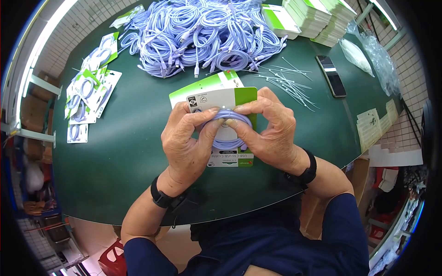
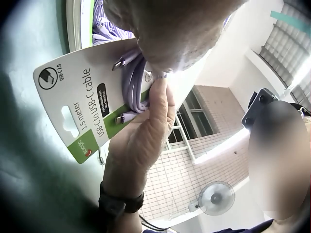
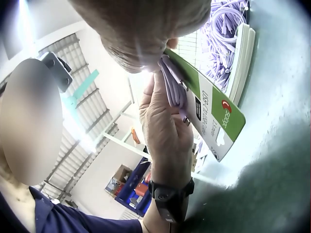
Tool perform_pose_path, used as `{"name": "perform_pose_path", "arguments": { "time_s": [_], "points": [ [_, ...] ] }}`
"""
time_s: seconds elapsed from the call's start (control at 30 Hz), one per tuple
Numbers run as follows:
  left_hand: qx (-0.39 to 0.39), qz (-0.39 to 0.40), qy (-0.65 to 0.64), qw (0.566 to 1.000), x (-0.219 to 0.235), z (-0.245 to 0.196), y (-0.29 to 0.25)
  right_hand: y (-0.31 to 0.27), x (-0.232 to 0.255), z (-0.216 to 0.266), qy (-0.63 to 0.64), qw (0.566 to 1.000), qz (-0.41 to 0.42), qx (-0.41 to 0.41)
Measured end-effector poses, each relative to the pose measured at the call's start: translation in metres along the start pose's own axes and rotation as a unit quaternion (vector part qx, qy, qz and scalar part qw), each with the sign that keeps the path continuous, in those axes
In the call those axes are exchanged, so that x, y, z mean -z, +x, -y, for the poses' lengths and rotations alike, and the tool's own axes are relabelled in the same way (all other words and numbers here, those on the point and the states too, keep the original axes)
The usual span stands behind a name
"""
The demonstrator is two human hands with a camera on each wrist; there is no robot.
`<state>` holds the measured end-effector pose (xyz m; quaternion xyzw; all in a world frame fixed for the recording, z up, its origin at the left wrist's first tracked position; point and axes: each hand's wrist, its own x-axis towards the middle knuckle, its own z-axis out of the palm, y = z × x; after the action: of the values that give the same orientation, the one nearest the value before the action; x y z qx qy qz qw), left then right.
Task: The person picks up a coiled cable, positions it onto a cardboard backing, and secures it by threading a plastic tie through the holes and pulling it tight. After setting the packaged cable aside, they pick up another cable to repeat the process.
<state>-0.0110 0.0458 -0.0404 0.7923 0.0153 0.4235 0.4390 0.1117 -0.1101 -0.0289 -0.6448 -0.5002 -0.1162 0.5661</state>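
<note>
A coiled lilac USB-C cable (image 1: 225,143) lies against a white and green printed card (image 1: 244,96), between both hands. My left hand (image 1: 186,138) pinches the top of the coil between thumb and forefinger. From the other side my right hand (image 1: 274,129) pinches the same stretch, its fingertips close to the left ones. In the left wrist view, two metal cable plugs (image 2: 120,118) point toward the card's hang-hole end, and a small white tip (image 2: 148,75) shows by the fingertips. The right wrist view has the coil (image 3: 171,87) on the card's face, partly hidden by fingers.
Behind the hands rises a big heap of lilac cables (image 1: 198,37). Carded cables (image 1: 85,92) lie at left. More cards (image 1: 184,92) sit just beyond the held one, and card stacks (image 1: 308,20) at back right. White cable ties (image 1: 290,85) and a phone (image 1: 331,76) lie at right.
</note>
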Motion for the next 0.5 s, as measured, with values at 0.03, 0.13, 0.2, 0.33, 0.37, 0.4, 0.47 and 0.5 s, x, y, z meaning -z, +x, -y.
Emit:
{"name": "perform_pose_path", "arguments": {
  "time_s": [0.03, 0.13, 0.2, 0.33, 0.37, 0.4, 0.47, 0.5],
  "points": [
    [-0.005, 0.007, 0.000, 1.000, 0.001, 0.000, 0.000, 0.000, 0.000, 0.000, 0.001, 1.000, 0.000, 0.003],
    [0.038, -0.026, -0.045, 0.998, -0.002, -0.004, 0.001, 0.003, 0.001, -0.002, 0.007, 1.000, -0.008, 0.018],
    [0.058, -0.041, -0.069, 0.995, -0.004, -0.010, 0.004, 0.005, 0.002, -0.003, 0.009, 0.999, -0.014, 0.028],
    [0.244, -0.052, -0.229, 0.941, 0.002, -0.032, 0.015, 0.006, 0.006, -0.003, 0.006, 1.000, -0.014, 0.022],
    [0.275, -0.002, -0.238, 0.932, 0.005, -0.031, 0.016, 0.005, 0.006, -0.003, 0.016, 1.000, -0.008, 0.026],
    [0.304, 0.048, -0.246, 0.919, 0.010, -0.030, 0.018, 0.005, 0.005, -0.002, 0.025, 0.999, -0.003, 0.030],
    [0.326, 0.107, -0.261, 0.902, 0.018, -0.030, 0.024, 0.006, 0.007, -0.003, 0.020, 0.999, -0.004, 0.036],
    [0.342, 0.129, -0.230, 0.902, 0.024, -0.034, 0.028, 0.006, 0.007, -0.005, 0.029, 0.998, -0.003, 0.048]
  ]
}}
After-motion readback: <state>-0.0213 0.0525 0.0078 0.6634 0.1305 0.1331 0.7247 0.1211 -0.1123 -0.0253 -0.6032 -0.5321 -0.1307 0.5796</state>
